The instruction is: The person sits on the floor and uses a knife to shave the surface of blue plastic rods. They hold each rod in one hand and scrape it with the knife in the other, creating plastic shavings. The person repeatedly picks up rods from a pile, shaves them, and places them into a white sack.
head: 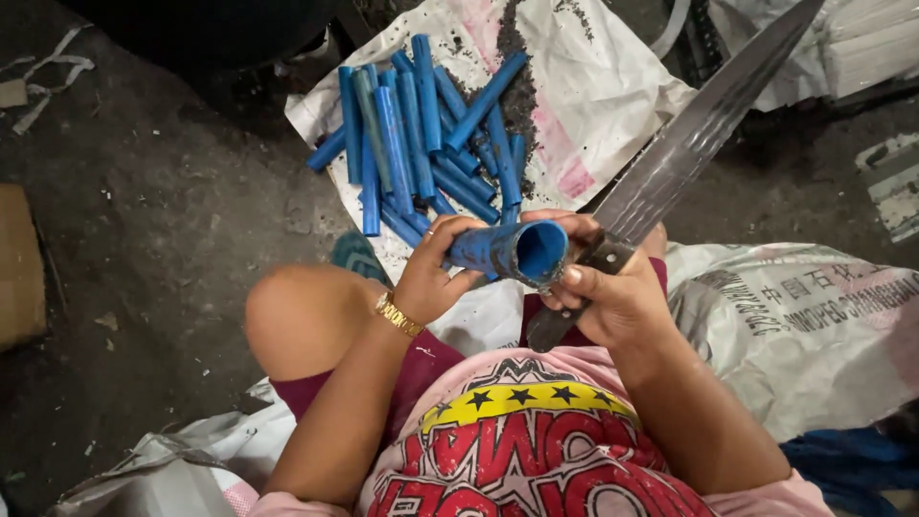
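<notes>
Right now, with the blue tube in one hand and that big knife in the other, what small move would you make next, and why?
Probably bring the knife edge down to the tube mouth. The left hand grips the tube with its open end facing the person, while the right hand holds the knife, blade pointing up and away. The pile of blue pieces on the white sack suggests similar work already done.

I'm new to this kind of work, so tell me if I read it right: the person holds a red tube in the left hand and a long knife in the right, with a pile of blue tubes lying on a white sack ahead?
Not quite: the tube in the left hand is blue, not red, as the head view shows. The rest holds: the right hand grips a long knife, and a pile of blue tubes lies on a white sack ahead.
</notes>
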